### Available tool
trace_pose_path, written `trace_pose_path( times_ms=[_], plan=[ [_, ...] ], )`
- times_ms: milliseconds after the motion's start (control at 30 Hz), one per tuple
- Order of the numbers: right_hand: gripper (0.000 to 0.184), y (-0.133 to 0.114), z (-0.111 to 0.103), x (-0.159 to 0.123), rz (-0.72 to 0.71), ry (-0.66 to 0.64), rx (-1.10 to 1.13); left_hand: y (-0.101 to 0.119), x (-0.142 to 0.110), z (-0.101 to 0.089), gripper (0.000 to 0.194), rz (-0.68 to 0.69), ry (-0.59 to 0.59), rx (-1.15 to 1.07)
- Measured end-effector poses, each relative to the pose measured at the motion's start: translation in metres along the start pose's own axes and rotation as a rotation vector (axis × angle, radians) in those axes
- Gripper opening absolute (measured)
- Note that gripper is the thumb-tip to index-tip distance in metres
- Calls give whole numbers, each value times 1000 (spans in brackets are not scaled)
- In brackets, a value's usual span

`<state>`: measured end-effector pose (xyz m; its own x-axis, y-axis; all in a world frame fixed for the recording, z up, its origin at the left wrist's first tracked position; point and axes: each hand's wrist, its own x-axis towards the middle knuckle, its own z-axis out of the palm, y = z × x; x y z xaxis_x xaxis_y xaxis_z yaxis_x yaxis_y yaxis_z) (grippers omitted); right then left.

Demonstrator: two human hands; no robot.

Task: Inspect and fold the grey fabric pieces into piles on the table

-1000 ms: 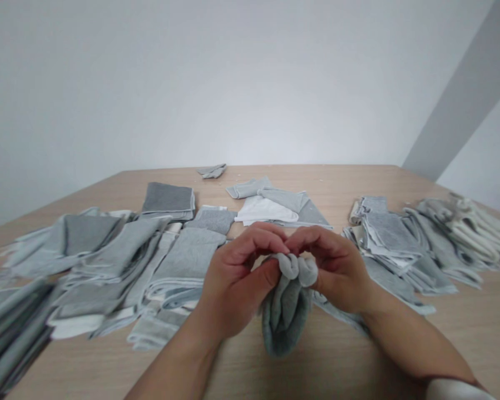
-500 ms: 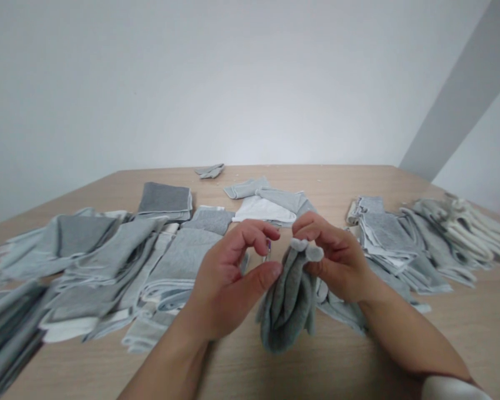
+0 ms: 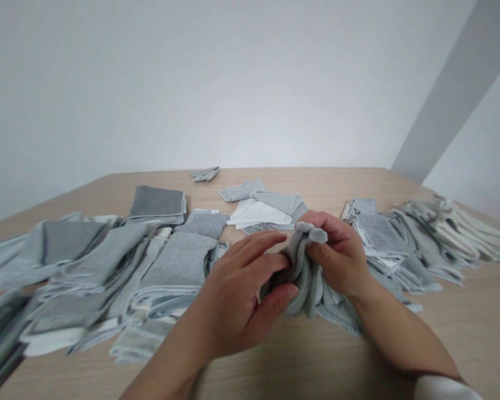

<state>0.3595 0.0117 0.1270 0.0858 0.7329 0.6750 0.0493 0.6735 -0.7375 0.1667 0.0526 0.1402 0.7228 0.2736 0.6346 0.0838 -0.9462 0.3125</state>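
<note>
A bunched grey cloth (image 3: 303, 273) hangs between both hands just above the wooden table (image 3: 300, 361). My right hand (image 3: 340, 256) pinches its top end, fingers curled over the fabric. My left hand (image 3: 241, 300) closes round its lower part from the left, thumb underneath and fingers on the near side. The cloth's bottom part is hidden behind my left hand.
Overlapping folded grey and white cloths (image 3: 108, 266) cover the left of the table. Another spread of cloths (image 3: 404, 244) lies at the right. A darker folded cloth (image 3: 157, 203), a white-and-grey heap (image 3: 262, 208) and a small scrap (image 3: 204, 174) lie farther back.
My left hand let go of the cloth's top, then came back and gripped its lower part. The right hand kept hold and lifted the cloth, which now looks shorter and more gathered.
</note>
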Motion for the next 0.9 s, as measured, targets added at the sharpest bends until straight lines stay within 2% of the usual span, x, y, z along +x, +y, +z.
trace_pose_path(
  times_ms=[167,267,533,767,900],
  plan=[
    [16,1,0,2,-1,23,21,-2,1,0,33,63,54,48],
    [17,1,1,2,19,28,36,-1,0,-2,33,115,80,65],
    [15,2,3,1,32,42,23,1,-4,0,48,127,112,90],
    [17,2,5,0,54,65,-13,1,-3,4,38,119,158,186],
    [18,2,5,0,57,74,-25,-1,0,5,39,126,126,212]
  ],
)
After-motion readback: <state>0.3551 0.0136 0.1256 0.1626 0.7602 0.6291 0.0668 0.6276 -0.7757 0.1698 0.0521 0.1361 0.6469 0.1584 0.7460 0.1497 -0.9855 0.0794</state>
